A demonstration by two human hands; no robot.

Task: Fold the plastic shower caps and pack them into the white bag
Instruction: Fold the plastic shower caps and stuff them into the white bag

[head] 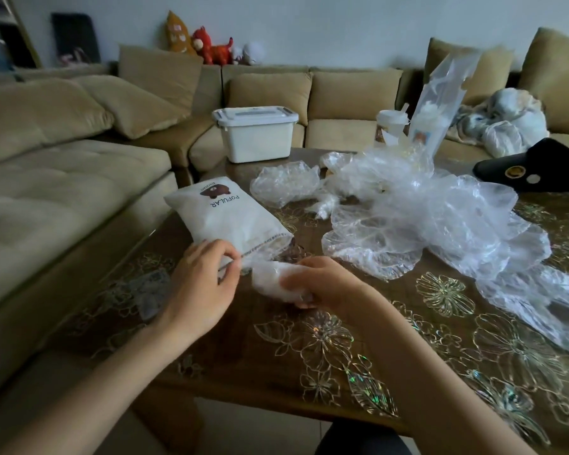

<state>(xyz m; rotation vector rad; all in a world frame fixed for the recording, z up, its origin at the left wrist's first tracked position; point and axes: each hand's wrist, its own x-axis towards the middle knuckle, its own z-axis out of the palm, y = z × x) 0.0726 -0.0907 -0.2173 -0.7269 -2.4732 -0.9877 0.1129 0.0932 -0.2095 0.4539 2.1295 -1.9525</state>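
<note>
Folded shower cap [270,281]: likely light, slippery; right hand [326,285] clasps the bundle whole. Left hand [200,287] pinches white bag [230,218] at mouth.

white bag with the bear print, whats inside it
The white bear-print bag looks full, but its opaque wall hides the contents. At its mouth, which the left hand pinches, the right hand grips a folded clear plastic cap.
</note>
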